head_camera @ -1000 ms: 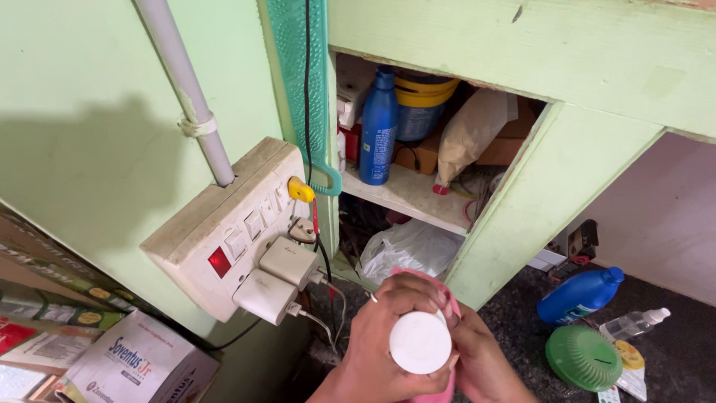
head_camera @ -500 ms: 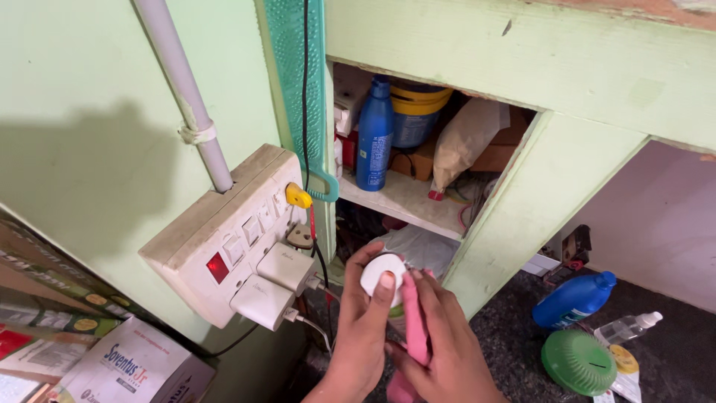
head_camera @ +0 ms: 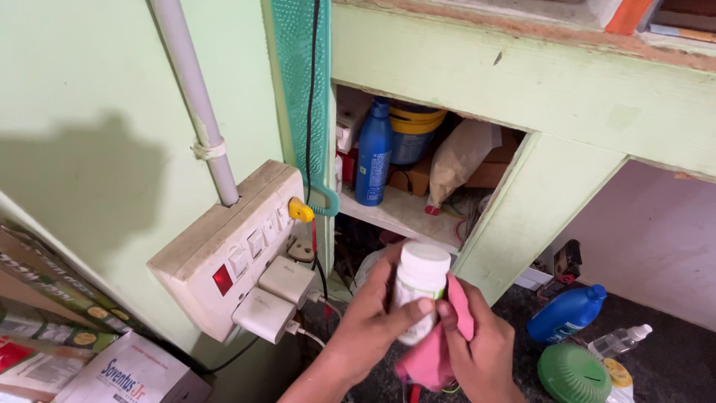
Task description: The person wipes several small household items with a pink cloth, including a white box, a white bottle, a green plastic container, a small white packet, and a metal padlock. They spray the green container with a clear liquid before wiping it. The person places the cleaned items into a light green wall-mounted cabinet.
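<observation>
The left hand (head_camera: 373, 325) wraps around a small white plastic bottle (head_camera: 418, 291), held upright in front of the open wall cupboard (head_camera: 418, 172); the right hand (head_camera: 477, 347) pinches a pink cloth (head_camera: 436, 351) against its side. The bottle looks light, rigid and smooth, likely slippery, so gripping its body suits; the cloth is soft and limp.

Lower centre, the left hand (head_camera: 369, 328) covers much of the white bottle (head_camera: 419, 287), and the pink cloth (head_camera: 436, 351) hides its base. Both forearms run off the bottom edge. Lower right, the green disc (head_camera: 573, 373) is cut by the frame's bottom. Lower left, the boxes (head_camera: 112, 377) are cropped too. Inside the cupboard (head_camera: 418, 157), upper centre, the things behind the blue bottle (head_camera: 373, 153) sit too dark to tell apart.
</observation>
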